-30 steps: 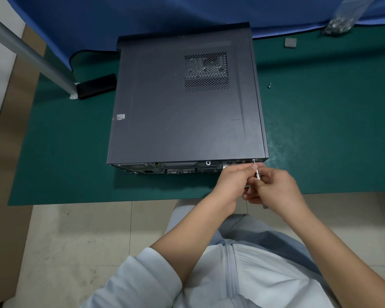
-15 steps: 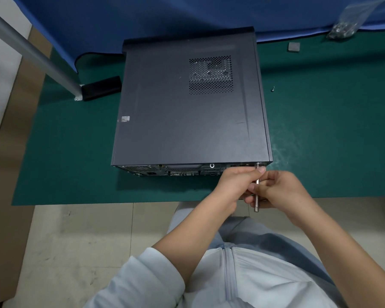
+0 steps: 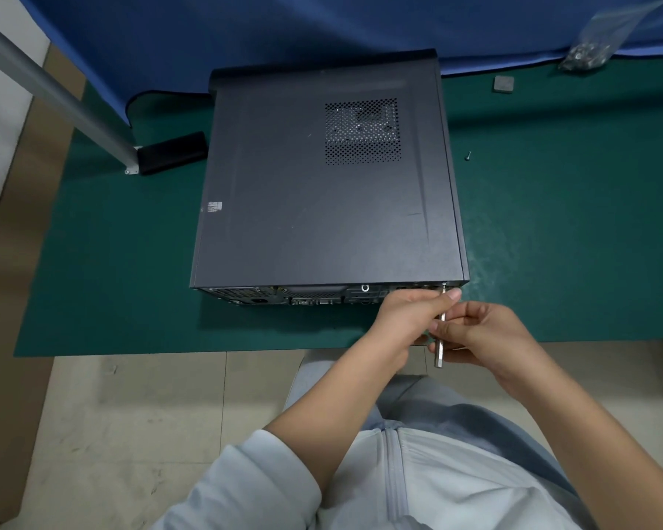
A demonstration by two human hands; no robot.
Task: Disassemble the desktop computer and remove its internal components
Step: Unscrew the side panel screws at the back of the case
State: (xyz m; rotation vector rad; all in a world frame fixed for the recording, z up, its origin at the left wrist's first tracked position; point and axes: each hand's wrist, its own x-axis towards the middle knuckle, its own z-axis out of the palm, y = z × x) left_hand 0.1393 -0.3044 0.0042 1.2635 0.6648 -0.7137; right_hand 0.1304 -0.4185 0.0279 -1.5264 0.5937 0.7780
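One dark grey metal desktop computer case (image 3: 322,185) lies flat on its side on a green mat (image 3: 571,242), rear port panel facing the person at the mat's near edge. One perforated vent grille (image 3: 362,131) on the upward panel, right of centre; one small white sticker (image 3: 214,206) near the left edge.

One slim silver metal screwdriver bit (image 3: 440,330) stands nearly upright at the case's rear right corner, tip against the rear panel edge. Left hand (image 3: 402,319) reaches in from the left, fingers curled, thumb and forefinger pinching the bit near its top. Right hand (image 3: 487,334) just beside it, fingers curled round the bit's lower shaft; the hexagonal end sticks out below the fingers. The two hands touch and hide most of the shaft and part of the rear ports.

Around: one loose small silver screw (image 3: 468,155) on the mat right of the case, apart from it. One small grey square pad (image 3: 503,84) further back. One clear plastic bag of small metal parts (image 3: 590,51) at the far right, contents too blurred to count. One black rectangular block (image 3: 173,151) left of the case, at the foot of one grey metal pole (image 3: 54,89). Blue cloth (image 3: 284,28) hangs behind the case.
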